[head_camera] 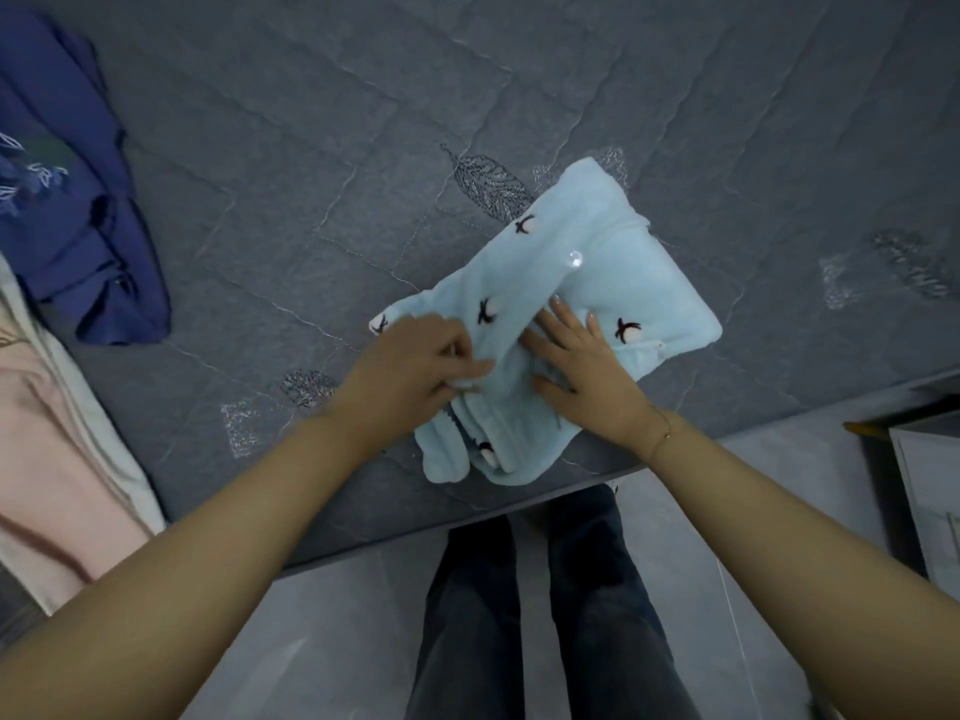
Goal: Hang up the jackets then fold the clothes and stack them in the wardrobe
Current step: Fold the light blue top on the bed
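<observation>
A light blue fleece garment (613, 267) with small black-and-white embroidered marks lies partly folded near the front edge of the grey quilted bed (311, 174). My left hand (415, 366) pinches a fold of the fleece at its left side, fingers closed on the fabric. My right hand (582, 366) lies flat on the garment with fingers spread, pressing it down. A thin bracelet circles the right wrist.
A dark blue garment (67, 210) with pale leaf print lies crumpled at the left. A pink and cream garment (57, 459) lies at the lower left. A white piece of furniture (930, 491) stands at the right. My legs stand on the grey floor (337, 641).
</observation>
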A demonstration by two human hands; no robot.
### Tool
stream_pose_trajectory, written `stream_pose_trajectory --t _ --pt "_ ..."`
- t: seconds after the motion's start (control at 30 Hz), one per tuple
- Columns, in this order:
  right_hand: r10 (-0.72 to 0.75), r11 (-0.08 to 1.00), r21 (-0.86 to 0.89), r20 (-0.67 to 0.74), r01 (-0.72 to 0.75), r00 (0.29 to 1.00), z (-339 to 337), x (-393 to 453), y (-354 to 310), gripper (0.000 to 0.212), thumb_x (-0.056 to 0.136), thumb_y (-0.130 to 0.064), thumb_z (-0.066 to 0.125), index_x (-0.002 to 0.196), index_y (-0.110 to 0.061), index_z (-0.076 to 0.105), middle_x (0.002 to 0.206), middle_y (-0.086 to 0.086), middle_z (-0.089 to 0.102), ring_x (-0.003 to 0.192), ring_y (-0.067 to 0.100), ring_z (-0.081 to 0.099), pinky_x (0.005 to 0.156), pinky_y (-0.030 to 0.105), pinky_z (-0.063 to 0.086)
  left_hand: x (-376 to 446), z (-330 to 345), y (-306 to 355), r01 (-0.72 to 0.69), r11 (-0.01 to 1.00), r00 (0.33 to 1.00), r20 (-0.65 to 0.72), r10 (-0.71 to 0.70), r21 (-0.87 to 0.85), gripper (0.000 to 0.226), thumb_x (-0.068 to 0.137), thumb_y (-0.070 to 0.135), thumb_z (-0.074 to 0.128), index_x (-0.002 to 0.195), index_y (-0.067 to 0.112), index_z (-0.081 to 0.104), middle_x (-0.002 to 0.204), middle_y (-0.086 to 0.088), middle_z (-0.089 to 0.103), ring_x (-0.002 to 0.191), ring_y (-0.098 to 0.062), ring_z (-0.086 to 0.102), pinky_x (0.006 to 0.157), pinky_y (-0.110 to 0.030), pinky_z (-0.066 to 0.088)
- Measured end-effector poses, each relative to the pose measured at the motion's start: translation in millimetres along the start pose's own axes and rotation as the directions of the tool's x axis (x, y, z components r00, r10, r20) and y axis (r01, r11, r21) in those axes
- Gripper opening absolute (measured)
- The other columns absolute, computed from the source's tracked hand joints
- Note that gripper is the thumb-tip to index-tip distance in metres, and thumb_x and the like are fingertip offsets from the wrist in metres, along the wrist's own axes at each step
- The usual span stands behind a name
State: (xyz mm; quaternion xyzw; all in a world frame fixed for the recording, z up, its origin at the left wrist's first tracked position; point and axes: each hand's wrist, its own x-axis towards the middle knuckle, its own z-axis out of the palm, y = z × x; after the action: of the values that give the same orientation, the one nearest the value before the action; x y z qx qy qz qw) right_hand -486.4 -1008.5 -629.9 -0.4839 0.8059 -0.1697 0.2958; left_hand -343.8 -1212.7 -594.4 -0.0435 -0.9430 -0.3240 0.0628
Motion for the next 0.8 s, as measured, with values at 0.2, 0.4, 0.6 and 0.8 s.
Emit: stream_pose_trajectory --t 0.2,0.4,0.6,0.8 --pt "0.129 0.897 0.442 -0.224 -0.017 0.966 -5.0 -21.1 -9.4 0.036 0.087 0.009 0.059 0.122 0.001 0.063 0.143 0.017 0.046 0.139 0.03 0.036 0.118 0.05 0.025 -15.9 36.4 -1.3 0.124 0.991 0.983 0.13 -0.128 0.041 0.02 0.081 0.007 0.078 0.1 0.014 0.078 0.077 -0.009 0.062 0.067 -0.026 0.059 0.061 -0.032 0.039" --pt "-0.071 0.954 -0.297 -0.384 -0.051 0.921 0.3 10.9 -2.1 0.052 0.098 -0.036 0.051 0.148 -0.023 0.041 0.159 0.007 0.026 0.149 0.03 0.017 0.118 0.058 0.01 -3.3 34.7 -2.1 0.51 0.849 0.854 0.199 -0.48 -0.14 0.03 0.095 0.04 0.055 0.074 0.022 0.068 0.066 0.01 0.057 0.058 0.0 0.05 0.06 -0.019 0.033" --pt "-0.056 0.912 -0.405 -0.299 -0.073 0.953 12.3 20.5 19.8 0.06 0.099 -0.05 0.043 0.153 -0.03 0.028 0.162 0.001 0.018 0.15 0.03 0.01 0.118 0.057 -0.001 12.6 14.6 -41.1 0.865 0.311 0.46 0.373 -0.806 -0.393 0.028 0.088 0.038 0.069 0.103 0.015 0.061 0.092 0.006 0.057 0.077 -0.002 0.052 0.058 -0.006 0.042" --pt "-0.133 0.966 -0.254 -0.342 0.045 0.93 8.8 6.7 27.9 0.051 0.097 -0.043 0.049 0.144 -0.023 0.047 0.158 0.007 0.029 0.149 0.033 0.014 0.118 0.061 0.0 7.9 -6.3 -49.8 0.805 0.346 0.541 0.357 -0.762 -0.482 0.016 0.08 0.027 0.078 0.08 0.017 0.066 0.07 0.006 0.055 0.056 0.005 0.046 0.054 -0.007 0.04"
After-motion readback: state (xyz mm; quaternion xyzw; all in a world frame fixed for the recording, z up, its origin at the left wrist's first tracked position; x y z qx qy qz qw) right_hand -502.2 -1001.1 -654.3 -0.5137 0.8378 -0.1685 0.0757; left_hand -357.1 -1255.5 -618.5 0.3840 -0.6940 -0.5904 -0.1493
